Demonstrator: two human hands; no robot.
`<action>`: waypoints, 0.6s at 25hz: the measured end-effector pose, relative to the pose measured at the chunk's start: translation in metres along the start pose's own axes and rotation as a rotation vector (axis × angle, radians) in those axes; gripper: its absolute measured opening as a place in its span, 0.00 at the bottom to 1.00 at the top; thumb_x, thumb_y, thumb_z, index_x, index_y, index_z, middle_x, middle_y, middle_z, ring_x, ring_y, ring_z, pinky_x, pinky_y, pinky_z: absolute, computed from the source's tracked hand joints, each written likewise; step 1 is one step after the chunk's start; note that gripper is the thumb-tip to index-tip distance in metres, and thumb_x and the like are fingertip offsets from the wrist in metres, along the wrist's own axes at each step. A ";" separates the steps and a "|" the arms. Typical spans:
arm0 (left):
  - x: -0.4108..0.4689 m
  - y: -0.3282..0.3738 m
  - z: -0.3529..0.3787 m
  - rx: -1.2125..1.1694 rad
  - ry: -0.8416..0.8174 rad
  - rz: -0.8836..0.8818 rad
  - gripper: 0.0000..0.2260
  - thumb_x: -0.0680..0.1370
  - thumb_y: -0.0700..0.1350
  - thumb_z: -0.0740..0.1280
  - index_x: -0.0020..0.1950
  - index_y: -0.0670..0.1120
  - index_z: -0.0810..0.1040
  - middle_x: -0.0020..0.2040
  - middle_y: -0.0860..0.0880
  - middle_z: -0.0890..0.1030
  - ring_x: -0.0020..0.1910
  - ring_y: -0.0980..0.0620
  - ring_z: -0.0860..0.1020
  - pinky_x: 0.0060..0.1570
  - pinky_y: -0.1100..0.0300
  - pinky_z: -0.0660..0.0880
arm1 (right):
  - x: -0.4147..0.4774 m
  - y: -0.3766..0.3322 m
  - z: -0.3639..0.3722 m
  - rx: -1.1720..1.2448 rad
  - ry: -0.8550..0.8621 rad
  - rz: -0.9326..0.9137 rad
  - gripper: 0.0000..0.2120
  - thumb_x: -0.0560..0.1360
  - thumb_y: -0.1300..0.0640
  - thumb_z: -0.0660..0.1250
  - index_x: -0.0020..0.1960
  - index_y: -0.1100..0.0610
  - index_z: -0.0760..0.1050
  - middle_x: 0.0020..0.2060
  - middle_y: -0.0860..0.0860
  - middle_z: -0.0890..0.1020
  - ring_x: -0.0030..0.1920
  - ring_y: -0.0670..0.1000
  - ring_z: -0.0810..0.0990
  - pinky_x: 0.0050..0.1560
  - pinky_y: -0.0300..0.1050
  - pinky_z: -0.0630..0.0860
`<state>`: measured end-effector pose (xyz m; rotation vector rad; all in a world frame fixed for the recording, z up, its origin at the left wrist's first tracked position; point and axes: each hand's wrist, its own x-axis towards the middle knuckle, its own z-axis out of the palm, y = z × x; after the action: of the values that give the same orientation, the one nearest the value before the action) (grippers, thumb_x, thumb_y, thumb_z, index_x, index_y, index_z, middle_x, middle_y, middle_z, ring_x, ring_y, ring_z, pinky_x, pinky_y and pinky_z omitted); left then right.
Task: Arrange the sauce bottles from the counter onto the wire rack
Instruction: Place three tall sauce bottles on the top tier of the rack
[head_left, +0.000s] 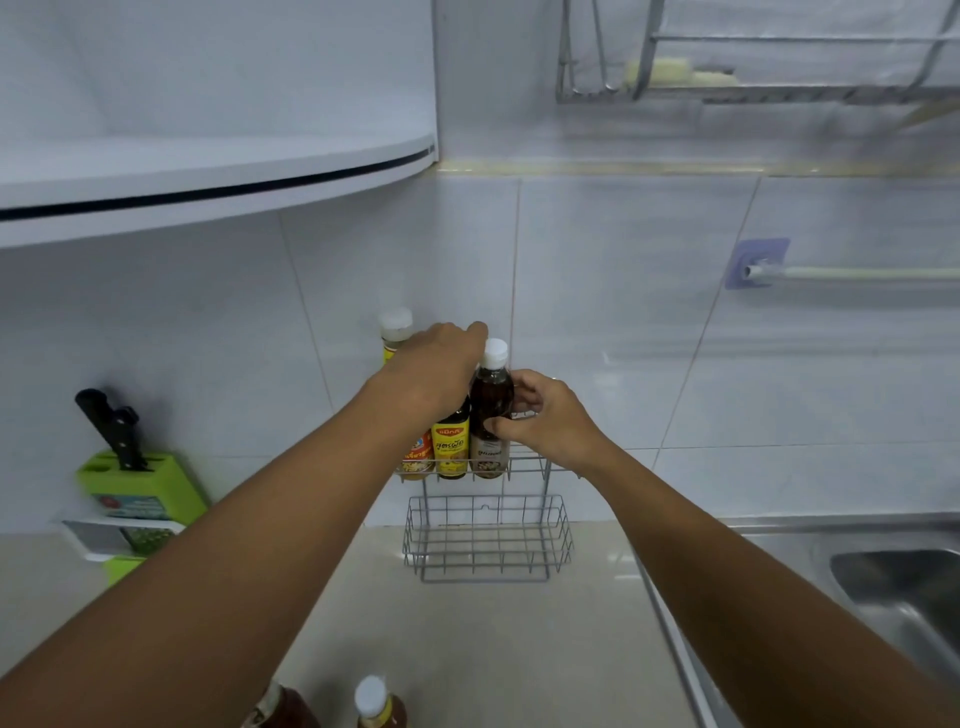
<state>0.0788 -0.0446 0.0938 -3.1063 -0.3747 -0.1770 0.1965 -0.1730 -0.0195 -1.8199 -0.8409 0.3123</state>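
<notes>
On the far left, a green knife block (136, 486) stood on the tabletop (519, 649) by the wall. I did not need it for my job.

Next came the wire rack (488, 540). Its top shelf had a row of sauce bottles. A tall bottle with a pale cap (395, 332) stood at the left end. Beside it was an orange-label bottle (418, 457), and then a yellow-label bottle (451, 447). My left hand (434, 371) reached over these bottles. It covered their tops, so I could not tell if it was holding one or just resting there.

To the right was a dark bottle with a white cap (491, 410). My right hand (540, 415) was wrapped around its side, holding it in its spot at the end of the row.

The lower basket of the rack had nothing in it.

Down near me, two more bottles waited on the tabletop: a brown bottle (283, 709) and a white-cap bottle (376, 704). So I think I was more than halfway done, with four up and two left to go.

Far right was the sink (898, 587).
</notes>
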 end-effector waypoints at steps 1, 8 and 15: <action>-0.002 -0.001 0.000 -0.006 0.002 0.013 0.30 0.72 0.34 0.73 0.71 0.44 0.65 0.58 0.41 0.77 0.52 0.43 0.76 0.42 0.52 0.74 | -0.001 0.000 0.000 0.004 0.003 0.003 0.28 0.68 0.60 0.81 0.67 0.52 0.78 0.55 0.47 0.86 0.55 0.43 0.84 0.61 0.43 0.79; -0.068 -0.035 -0.018 -0.250 0.404 0.253 0.27 0.77 0.53 0.68 0.74 0.61 0.63 0.66 0.57 0.76 0.63 0.63 0.70 0.57 0.63 0.71 | -0.024 0.002 0.008 0.012 0.048 0.048 0.41 0.67 0.58 0.82 0.75 0.50 0.67 0.65 0.46 0.78 0.69 0.49 0.76 0.72 0.51 0.73; -0.159 -0.149 0.055 -0.620 0.155 0.010 0.21 0.77 0.28 0.62 0.64 0.47 0.79 0.54 0.49 0.84 0.52 0.54 0.81 0.49 0.64 0.77 | -0.097 -0.017 0.074 -0.107 0.502 -0.277 0.25 0.69 0.66 0.71 0.62 0.47 0.71 0.53 0.50 0.75 0.52 0.49 0.76 0.52 0.39 0.76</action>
<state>-0.1041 0.0634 0.0202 -3.6540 -0.3543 -0.6451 0.0781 -0.1822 -0.0509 -1.7406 -0.7442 -0.3616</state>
